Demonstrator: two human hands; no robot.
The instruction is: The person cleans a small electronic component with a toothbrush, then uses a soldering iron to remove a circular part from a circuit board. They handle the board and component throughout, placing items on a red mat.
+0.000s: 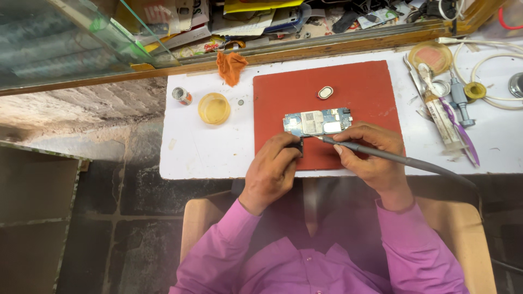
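**Soldering iron held to a phone circuit board on a red mat**

The right hand (373,152) is closed around a grey soldering iron (376,153), gripped like a pen, with its cable running off to the right over the near edge of the table. The iron's tip points left and ends just at the near edge of a small blue circuit board (317,122); whether the tip touches the board is too fine to tell. The left hand (272,166) rests on the near part of a red mat (348,84), its fingers curled and pinched on a small dark part (297,146) just near and left of the board. The board lies flat near the middle of the mat, just beyond the fingertips of both hands and held by neither.

Farther on the mat lies a small oval white piece with a dark rim (325,92). The mat sits on a white table (218,147). To the left of the mat stand a round yellow tub (214,108) and a small tin can (181,96), and an orange cloth (231,66) lies at the far edge. To the right lie a syringe (442,120), a purple-handled tool (467,142) and white cables (490,60). The person wears a pink shirt (305,267).
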